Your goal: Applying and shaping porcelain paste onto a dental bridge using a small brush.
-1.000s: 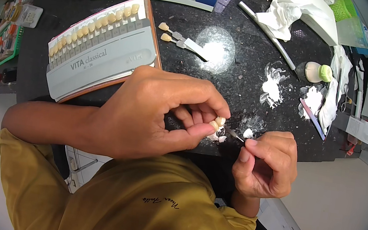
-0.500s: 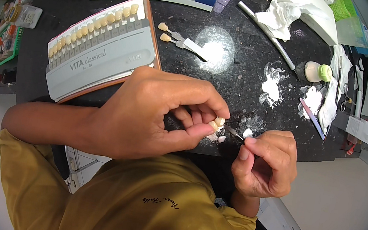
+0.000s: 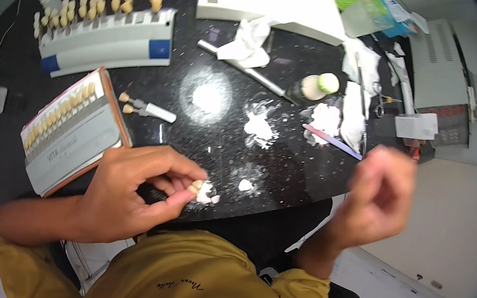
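My left hand [image 3: 135,186] pinches a small piece of tooth-coloured dental crowns [image 3: 196,186] between thumb and fingertips, low over the near part of the black tabletop [image 3: 283,179]. White powder and crumbs [image 3: 206,194] lie right beside the crowns. A smaller white lump [image 3: 245,185] sits further right. My right hand [image 3: 379,199] is raised off to the right, past the table's edge, blurred by motion. Its fingers are curled together; what they hold, if anything, does not show.
At left lies a tooth shade guide [image 3: 72,141] in a case, with a larger one [image 3: 107,39] behind. Two shade tabs [image 3: 146,108] lie near them. Beyond are a white powder pile [image 3: 260,126], a pink-purple stick [image 3: 332,141], a green-capped bottle [image 3: 319,86], tissue [image 3: 247,43] and a white box [image 3: 271,1].
My right hand has moved away from the crowns, up and to the right; the thin tool it held no longer shows. My left hand keeps its pinch. The view has shifted to the right.
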{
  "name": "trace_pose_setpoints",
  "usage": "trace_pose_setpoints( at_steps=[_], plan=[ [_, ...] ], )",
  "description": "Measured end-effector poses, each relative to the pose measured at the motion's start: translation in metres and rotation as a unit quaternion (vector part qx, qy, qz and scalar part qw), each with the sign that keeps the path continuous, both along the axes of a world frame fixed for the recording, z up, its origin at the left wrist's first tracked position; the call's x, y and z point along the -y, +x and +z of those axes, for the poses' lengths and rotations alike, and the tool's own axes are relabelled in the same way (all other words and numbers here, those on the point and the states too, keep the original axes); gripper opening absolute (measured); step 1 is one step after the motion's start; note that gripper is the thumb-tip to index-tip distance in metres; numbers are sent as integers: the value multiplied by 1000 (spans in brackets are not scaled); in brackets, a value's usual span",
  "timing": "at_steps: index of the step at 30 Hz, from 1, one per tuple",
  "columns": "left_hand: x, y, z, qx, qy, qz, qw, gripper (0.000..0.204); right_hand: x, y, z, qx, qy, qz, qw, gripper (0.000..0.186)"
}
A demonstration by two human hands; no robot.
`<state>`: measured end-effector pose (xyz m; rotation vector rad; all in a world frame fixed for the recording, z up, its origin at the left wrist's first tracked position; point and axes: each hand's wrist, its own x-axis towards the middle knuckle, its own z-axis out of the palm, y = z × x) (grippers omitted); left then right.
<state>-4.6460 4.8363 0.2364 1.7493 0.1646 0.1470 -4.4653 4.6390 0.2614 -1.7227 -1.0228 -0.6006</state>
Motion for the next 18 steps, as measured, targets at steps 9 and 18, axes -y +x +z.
trace_pose_setpoints(
  at_steps=[9, 18],
  plan=[
    [1, 3, 1, 12, 5, 5, 1000, 19, -39, 203, 88, 46, -277, -31, 959, 21],
    [-2, 1, 1, 12, 10, -16, 1000, 21, -98, 219, 82, 159, -513, -75, 840, 20]
  ],
)
